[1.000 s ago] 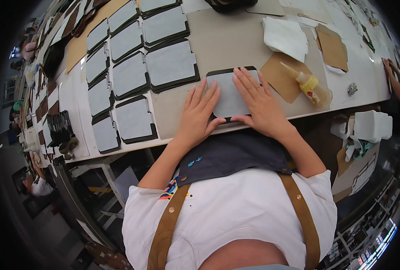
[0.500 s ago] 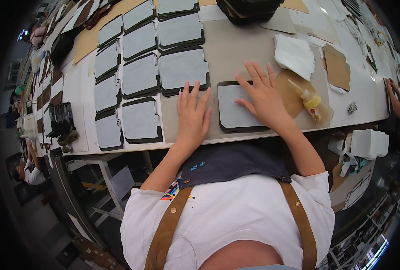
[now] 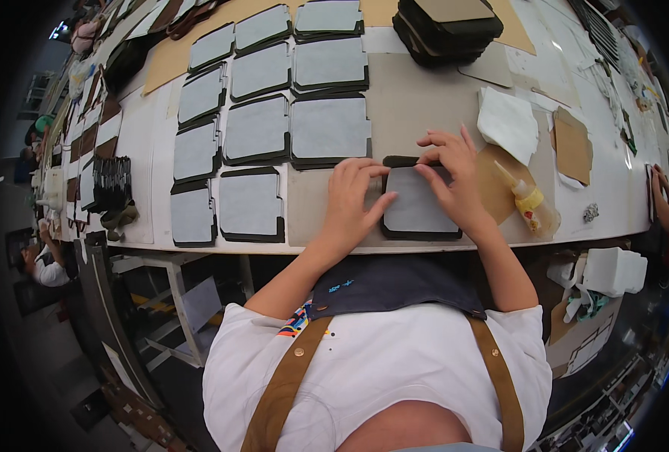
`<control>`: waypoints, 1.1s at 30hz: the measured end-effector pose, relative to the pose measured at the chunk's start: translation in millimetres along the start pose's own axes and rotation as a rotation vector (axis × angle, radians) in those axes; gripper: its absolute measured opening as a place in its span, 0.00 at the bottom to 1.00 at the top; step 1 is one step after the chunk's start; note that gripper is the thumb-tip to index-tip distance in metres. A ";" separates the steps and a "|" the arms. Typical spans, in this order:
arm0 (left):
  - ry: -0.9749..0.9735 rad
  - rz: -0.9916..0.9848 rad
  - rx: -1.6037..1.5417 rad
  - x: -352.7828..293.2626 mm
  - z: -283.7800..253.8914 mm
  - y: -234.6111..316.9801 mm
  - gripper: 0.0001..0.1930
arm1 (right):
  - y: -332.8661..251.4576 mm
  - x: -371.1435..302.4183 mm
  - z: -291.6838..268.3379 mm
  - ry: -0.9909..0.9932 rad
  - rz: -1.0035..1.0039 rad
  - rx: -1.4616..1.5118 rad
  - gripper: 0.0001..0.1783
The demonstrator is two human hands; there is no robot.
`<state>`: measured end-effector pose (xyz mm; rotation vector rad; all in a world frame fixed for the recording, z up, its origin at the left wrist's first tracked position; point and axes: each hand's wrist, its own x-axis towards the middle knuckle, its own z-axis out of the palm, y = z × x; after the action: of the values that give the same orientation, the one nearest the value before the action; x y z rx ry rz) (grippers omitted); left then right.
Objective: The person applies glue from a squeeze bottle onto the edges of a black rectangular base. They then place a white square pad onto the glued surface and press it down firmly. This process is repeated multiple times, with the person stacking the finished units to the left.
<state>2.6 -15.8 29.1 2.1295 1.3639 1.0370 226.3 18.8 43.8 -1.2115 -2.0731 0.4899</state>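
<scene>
A grey panel with a black border (image 3: 422, 203) lies flat near the table's front edge, on a beige board. My left hand (image 3: 353, 197) is at its far left corner, fingers bent, with thumb and fingertips apart and touching the corner and left side. At the far edge, my right hand (image 3: 455, 177) pinches the black border between thumb and forefinger, its other fingers raised. What lies under the fingertips is hidden. Left of my hands, several stacks of like grey panels (image 3: 329, 128) stand in rows.
A stack of black pieces (image 3: 447, 34) stands at the back. To the right are a folded white cloth (image 3: 506, 124), a yellowish squeeze bottle (image 3: 534, 207) on brown card, and a brown card piece (image 3: 572, 151). Black strips (image 3: 111, 183) lie left. Another person's hand (image 3: 659, 188) shows far right.
Both hands have gone from lying spread to bent fingers at the panel's far edge. My right hand has closed on the border. The whole view has shifted somewhat.
</scene>
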 end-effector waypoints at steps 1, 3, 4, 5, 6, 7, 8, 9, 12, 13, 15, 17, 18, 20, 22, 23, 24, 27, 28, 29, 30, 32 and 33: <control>-0.059 -0.114 -0.115 1.4 -0.7 0.8 0.14 | -3.1 0.9 -3.8 0.019 0.028 0.092 0.11; -0.174 -0.340 -0.350 3.6 -4.1 1.0 0.11 | -12.8 5.0 -13.6 0.085 0.051 0.058 0.11; -0.097 -0.345 -0.429 9.2 -5.4 -0.4 0.09 | -16.3 4.8 -18.6 0.124 0.067 0.039 0.12; -0.072 -0.378 -0.385 13.5 -11.7 -5.6 0.09 | -19.0 3.2 -23.3 0.166 0.070 -0.023 0.12; -0.047 -0.412 -0.342 17.4 -23.6 -15.2 0.09 | -20.9 0.3 -28.1 0.209 0.074 -0.086 0.12; -0.025 -0.445 -0.301 22.5 -36.7 -25.7 0.09 | -21.5 -3.8 -33.3 0.253 0.081 -0.149 0.12; 0.067 -0.436 -0.281 27.4 -47.1 -41.6 0.10 | -19.6 -10.1 -39.2 0.283 0.111 -0.187 0.13; 0.162 -0.429 -0.257 32.3 -59.9 -58.4 0.11 | -15.8 -17.2 -46.2 0.310 0.141 -0.220 0.13; 0.305 -0.453 -0.200 50.8 -108.3 -104.6 0.12 | -1.2 -42.1 -65.8 0.386 0.242 -0.334 0.12; 0.337 -0.455 -0.143 53.0 -120.1 -127.7 0.12 | 4.4 -49.4 -71.7 0.408 0.278 -0.377 0.12; 0.350 -0.436 -0.089 69.5 -138.9 -162.8 0.13 | 18.9 -66.8 -82.1 0.448 0.342 -0.429 0.12; 0.343 -0.394 -0.097 93.4 -147.2 -198.1 0.14 | 27.7 -80.5 -89.9 0.483 0.391 -0.483 0.12; 0.328 -0.364 -0.134 108.0 -146.7 -217.0 0.14 | 29.5 -85.8 -93.8 0.494 0.410 -0.515 0.12; 0.317 -0.354 -0.199 129.5 -150.3 -248.9 0.14 | 29.4 -92.3 -98.9 0.502 0.435 -0.570 0.12; 0.341 -0.381 -0.132 142.0 -149.0 -279.1 0.14 | 30.1 -99.7 -103.3 0.495 0.464 -0.628 0.13; 0.357 -0.401 -0.095 141.5 -149.9 -294.8 0.14 | 32.9 -102.9 -105.2 0.486 0.470 -0.649 0.13; 0.359 -0.431 -0.059 138.1 -152.1 -312.0 0.16 | 36.5 -106.5 -106.5 0.475 0.478 -0.670 0.13; 0.385 -0.507 0.192 145.1 -142.5 -308.3 0.17 | 42.4 -129.2 -116.7 0.480 0.568 -0.662 0.16; 0.389 -0.499 0.215 145.2 -141.7 -306.2 0.17 | 44.6 -137.4 -119.9 0.479 0.600 -0.637 0.17; 0.369 -0.502 0.252 146.6 -140.5 -304.3 0.17 | 47.1 -145.7 -123.4 0.454 0.703 -0.519 0.18; 0.350 -0.506 0.290 148.8 -140.1 -302.6 0.17 | 49.6 -153.7 -127.1 0.427 0.801 -0.399 0.20; 0.334 -0.509 0.310 146.7 -142.7 -302.6 0.18 | 52.4 -163.3 -128.0 0.366 0.863 -0.188 0.27; 0.333 -0.501 0.304 146.9 -144.0 -302.8 0.18 | 53.2 -166.4 -126.3 0.384 0.890 -0.063 0.29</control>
<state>-251.5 241.5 -28.1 1.6945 2.1935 1.0490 405.3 -101.2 38.9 -2.0624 -1.1592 0.5206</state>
